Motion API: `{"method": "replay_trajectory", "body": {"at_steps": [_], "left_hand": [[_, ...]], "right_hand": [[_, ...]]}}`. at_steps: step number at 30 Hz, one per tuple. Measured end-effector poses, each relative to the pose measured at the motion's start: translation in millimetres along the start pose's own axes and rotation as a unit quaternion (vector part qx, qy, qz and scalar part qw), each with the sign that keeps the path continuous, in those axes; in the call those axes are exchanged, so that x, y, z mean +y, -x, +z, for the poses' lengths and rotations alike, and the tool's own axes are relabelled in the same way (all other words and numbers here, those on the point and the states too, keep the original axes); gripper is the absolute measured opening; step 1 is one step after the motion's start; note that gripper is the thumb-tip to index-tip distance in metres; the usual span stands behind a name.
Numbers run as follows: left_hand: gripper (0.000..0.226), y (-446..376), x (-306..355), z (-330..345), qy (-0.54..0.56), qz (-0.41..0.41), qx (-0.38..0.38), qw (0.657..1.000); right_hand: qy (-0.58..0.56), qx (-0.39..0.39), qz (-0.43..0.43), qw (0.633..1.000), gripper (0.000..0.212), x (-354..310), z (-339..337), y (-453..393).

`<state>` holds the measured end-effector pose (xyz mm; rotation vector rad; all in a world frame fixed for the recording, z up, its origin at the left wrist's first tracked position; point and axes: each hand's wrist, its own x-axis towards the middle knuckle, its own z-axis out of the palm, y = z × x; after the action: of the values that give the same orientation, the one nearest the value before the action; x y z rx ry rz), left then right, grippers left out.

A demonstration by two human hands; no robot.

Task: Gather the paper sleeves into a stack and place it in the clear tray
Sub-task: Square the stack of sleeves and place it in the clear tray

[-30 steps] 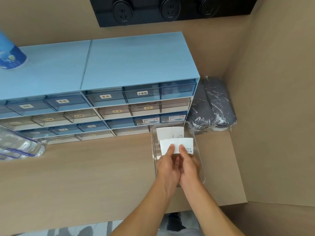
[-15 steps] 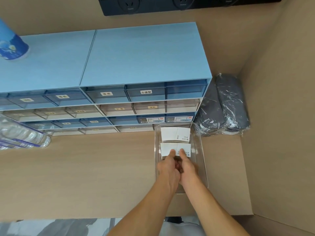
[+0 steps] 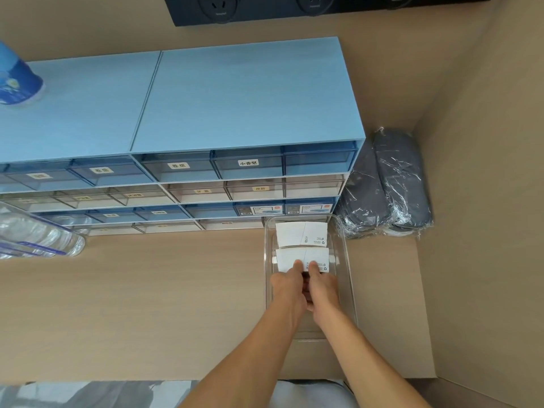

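Left hand (image 3: 287, 285) and right hand (image 3: 321, 285) together pinch the near stack of paper sleeves (image 3: 301, 257) inside the clear tray (image 3: 350, 290); thumbs on top. Another stack (image 3: 301, 234) lies just beyond.

Clear tray (image 3: 348, 278) on table (image 3: 147, 290), at 3 o'clock of table centre. In it: far sleeve stack (image 3: 301, 234) at 12, near sleeve stack (image 3: 303, 258) just behind both hands. Drawer cabinet (image 3: 206, 128) at 12 of tray, wrapped bundle (image 3: 385, 184) at 1, bottles (image 3: 35, 237) at 9.

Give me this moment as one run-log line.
left hand: on near sleeve stack | right hand: same stack | stack: inside clear tray | far stack: in tray, untouched
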<state>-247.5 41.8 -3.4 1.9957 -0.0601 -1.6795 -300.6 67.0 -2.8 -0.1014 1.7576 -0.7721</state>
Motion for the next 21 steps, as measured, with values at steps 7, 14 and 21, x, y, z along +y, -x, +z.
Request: {"method": "replay_trajectory", "body": {"at_steps": [7,14,21], "left_hand": [[0.036,-7.4,-7.9,-1.1,-0.057,0.047,0.021,0.997],[0.033,-9.3,-11.4,-1.3,-0.066,0.074,0.022,0.995],[0.03,-6.6,-9.7,-3.0,-0.038,0.071,0.028,0.996]], "right_hand": [[0.003,-0.015,0.014,1.0,0.041,-2.9,0.4,6.9],[-0.028,-0.019,0.015,0.999,0.038,-1.8,-0.8,7.6],[-0.075,-0.007,0.02,0.997,0.036,1.0,-1.8,9.8]]}}
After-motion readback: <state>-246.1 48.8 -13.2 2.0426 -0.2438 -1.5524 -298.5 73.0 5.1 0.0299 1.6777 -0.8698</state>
